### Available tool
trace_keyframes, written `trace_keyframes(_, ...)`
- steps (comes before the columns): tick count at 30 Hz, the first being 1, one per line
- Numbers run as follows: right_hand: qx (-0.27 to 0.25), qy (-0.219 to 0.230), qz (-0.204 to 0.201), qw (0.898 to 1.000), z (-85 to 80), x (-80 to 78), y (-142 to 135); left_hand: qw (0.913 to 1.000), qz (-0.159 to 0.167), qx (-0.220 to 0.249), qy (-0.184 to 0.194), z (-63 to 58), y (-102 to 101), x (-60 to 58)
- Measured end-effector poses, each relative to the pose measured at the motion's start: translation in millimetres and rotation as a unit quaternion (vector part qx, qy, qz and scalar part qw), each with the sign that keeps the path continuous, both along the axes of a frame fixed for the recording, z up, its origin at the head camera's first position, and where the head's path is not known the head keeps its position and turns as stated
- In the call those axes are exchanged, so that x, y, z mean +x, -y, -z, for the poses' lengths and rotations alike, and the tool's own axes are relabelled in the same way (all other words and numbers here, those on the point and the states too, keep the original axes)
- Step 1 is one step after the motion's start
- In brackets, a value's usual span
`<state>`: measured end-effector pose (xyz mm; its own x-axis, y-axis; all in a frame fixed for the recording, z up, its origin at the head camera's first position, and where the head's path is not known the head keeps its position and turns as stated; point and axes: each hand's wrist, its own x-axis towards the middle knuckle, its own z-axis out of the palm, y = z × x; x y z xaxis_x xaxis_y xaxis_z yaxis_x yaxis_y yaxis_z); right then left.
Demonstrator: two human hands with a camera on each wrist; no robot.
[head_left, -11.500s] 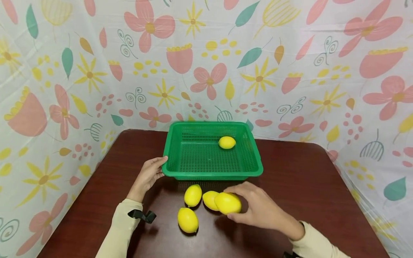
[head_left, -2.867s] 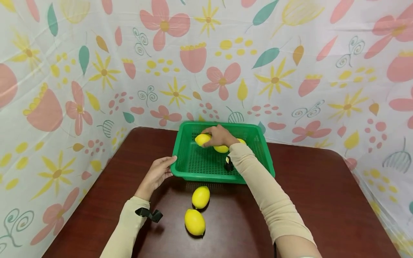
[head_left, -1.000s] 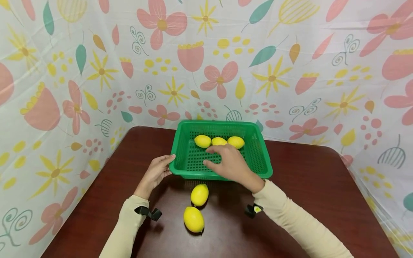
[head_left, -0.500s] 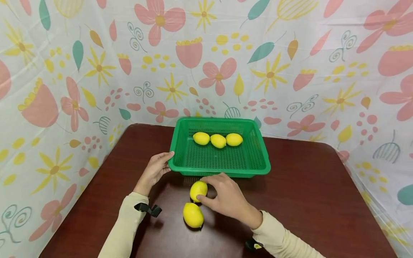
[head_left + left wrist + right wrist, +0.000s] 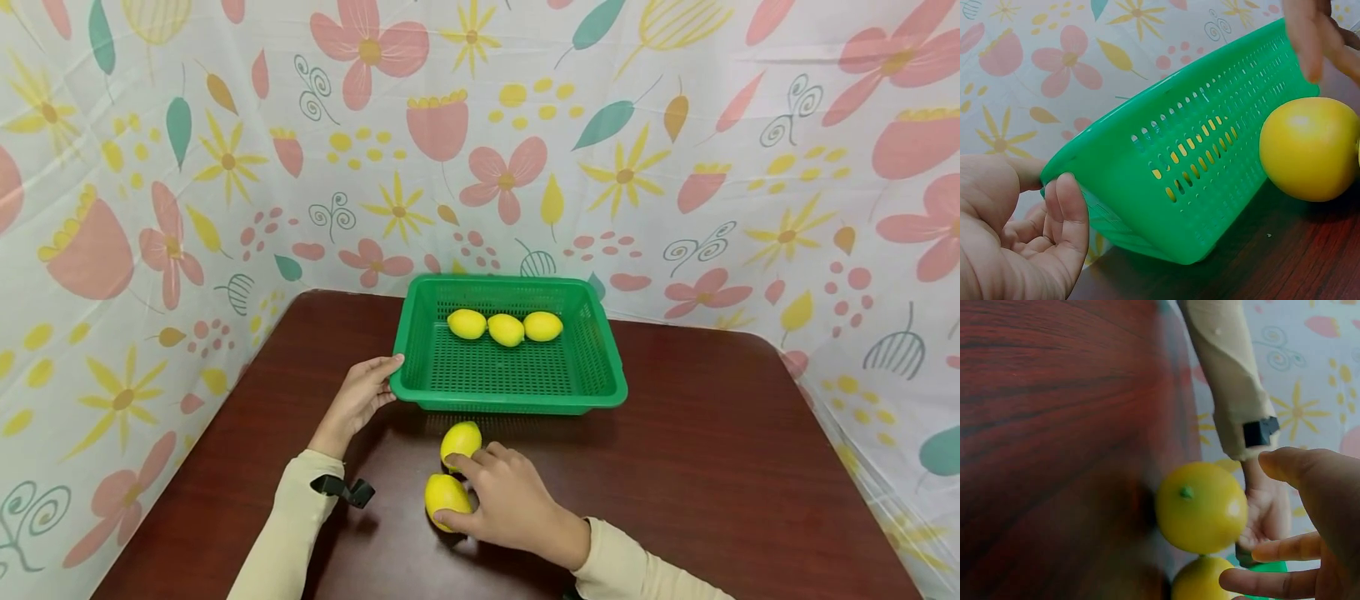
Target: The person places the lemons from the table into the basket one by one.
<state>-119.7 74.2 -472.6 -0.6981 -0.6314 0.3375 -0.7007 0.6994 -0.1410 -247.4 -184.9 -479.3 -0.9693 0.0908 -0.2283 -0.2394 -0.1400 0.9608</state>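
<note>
Two hands (image 5: 506,500), one table (image 5: 697,417), one basket (image 5: 510,401) and five lemons (image 5: 506,331) showed: three at mid-frame, two at lower centre.

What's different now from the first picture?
Two more lemons moved forward off the table into the green basket, making three. The right hand let go of its lemon and is now at the nearest lemon. The left hand still holds the basket, and two lemons stayed on the table.

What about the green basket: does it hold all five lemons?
No, two lemons lie on the table, outside the green basket.
</note>
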Motion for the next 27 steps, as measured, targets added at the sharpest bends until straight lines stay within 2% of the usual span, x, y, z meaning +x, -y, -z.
trace_keyframes(5, 0.023, -0.010, -0.002, 1.000, 7.9, 3.0, 5.7, 1.0000, 0.002, 0.001, 0.000, -0.3, -0.8, 0.2)
trace_keyframes(12, 0.021, -0.043, -0.007, 0.999, 15.8, 3.3, 10.1, 0.9999, -0.008, 0.008, 0.001, -1.0, -1.7, 0.1)
trace_keyframes(18, 0.027, -0.033, -0.010, 0.999, 21.8, 4.5, 10.3, 0.9999, -0.007, 0.008, -0.001, -1.1, -1.9, 1.2)
trace_keyframes(24, 0.006, -0.043, -0.016, 0.999, 23.3, 3.7, 10.8, 0.9999, -0.007, 0.011, -0.001, -2.6, -1.0, 1.1)
trace_keyframes(27, -0.004, -0.029, -0.017, 0.999, 21.0, 4.5, 9.7, 0.9999, -0.006, 0.009, 0.000, -2.1, -0.9, 0.8)
